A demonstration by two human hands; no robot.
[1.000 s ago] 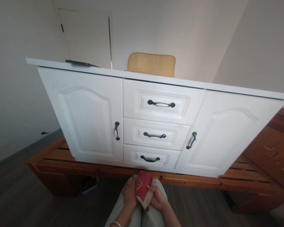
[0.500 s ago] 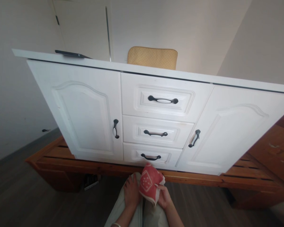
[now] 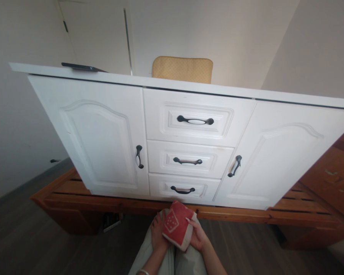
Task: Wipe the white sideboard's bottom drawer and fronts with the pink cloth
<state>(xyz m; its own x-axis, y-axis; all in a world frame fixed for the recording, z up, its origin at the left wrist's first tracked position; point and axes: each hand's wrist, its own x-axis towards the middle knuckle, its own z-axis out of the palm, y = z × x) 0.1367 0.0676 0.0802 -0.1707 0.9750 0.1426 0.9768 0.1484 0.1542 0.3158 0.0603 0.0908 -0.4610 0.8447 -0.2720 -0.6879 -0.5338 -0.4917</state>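
Observation:
A folded red towel [image 3: 177,223] with a pale border and a pale dotted emblem lies over my knees. My right hand [image 3: 198,235] grips its right edge, thumb on top and the other fingers mostly hidden beneath. On my left knee rests my left hand [image 3: 159,231], its fingers stretched out flat; the towel's left edge covers part of it. Just beyond the towel stands a white cabinet [image 3: 103,133] with closed doors. Its lowest drawer handle [image 3: 182,190] is the one nearest the towel.
The cabinet sits on a slatted wooden base [image 3: 232,214] whose front rail runs close to my knees. A thin dark flat object [image 3: 80,67] lies on the cabinet top at left. Behind it rises a yellow chair back [image 3: 182,69]. Dark items [image 3: 111,221] sit below the base.
The towel has gone from crumpled to a flatter, squarer fold and shifted slightly left, over part of my left hand. My right hand still holds it. The view has moved slightly.

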